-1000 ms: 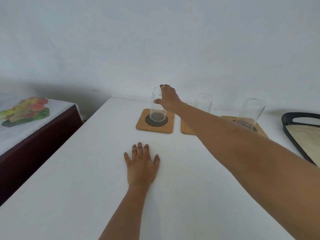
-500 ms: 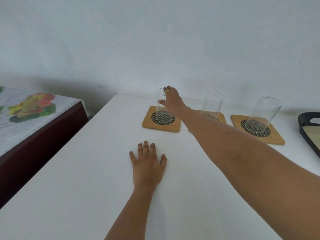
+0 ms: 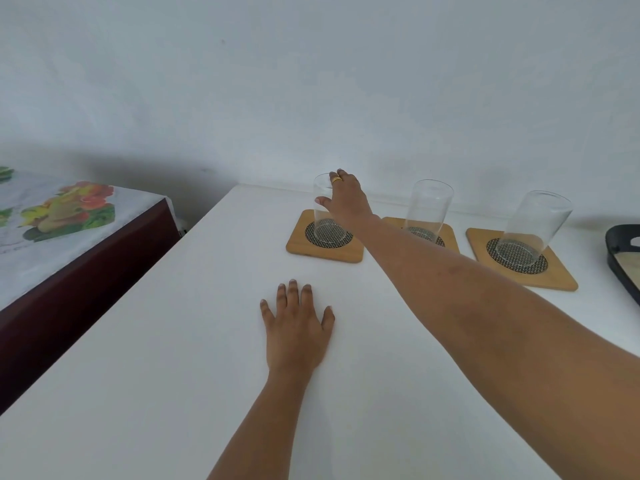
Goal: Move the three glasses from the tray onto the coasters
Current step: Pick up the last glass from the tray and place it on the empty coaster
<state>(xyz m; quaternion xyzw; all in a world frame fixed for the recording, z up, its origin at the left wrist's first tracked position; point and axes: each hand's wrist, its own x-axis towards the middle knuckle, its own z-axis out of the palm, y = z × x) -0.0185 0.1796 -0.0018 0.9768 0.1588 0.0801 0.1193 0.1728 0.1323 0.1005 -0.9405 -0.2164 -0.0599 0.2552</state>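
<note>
Three clear glasses stand upright on three square wooden coasters along the back of the white table. My right hand (image 3: 346,197) reaches across and is wrapped around the left glass (image 3: 322,209), which rests on the left coaster (image 3: 298,245). The middle glass (image 3: 427,207) stands on the middle coaster (image 3: 448,235), partly behind my forearm. On the right coaster (image 3: 554,277) stands the right glass (image 3: 533,226). My left hand (image 3: 298,327) lies flat on the table, fingers apart, holding nothing. A corner of the black tray (image 3: 623,251) shows at the right edge.
The white table (image 3: 173,341) meets a plain wall at the back. To the left, lower down, is a dark wooden piece of furniture (image 3: 69,289) under a white cloth with a flower print (image 3: 69,209).
The view has shifted left and slightly down, so the tray shows less. My right hand stays on the left glass, which now rests on its coaster. My left hand has not moved.
</note>
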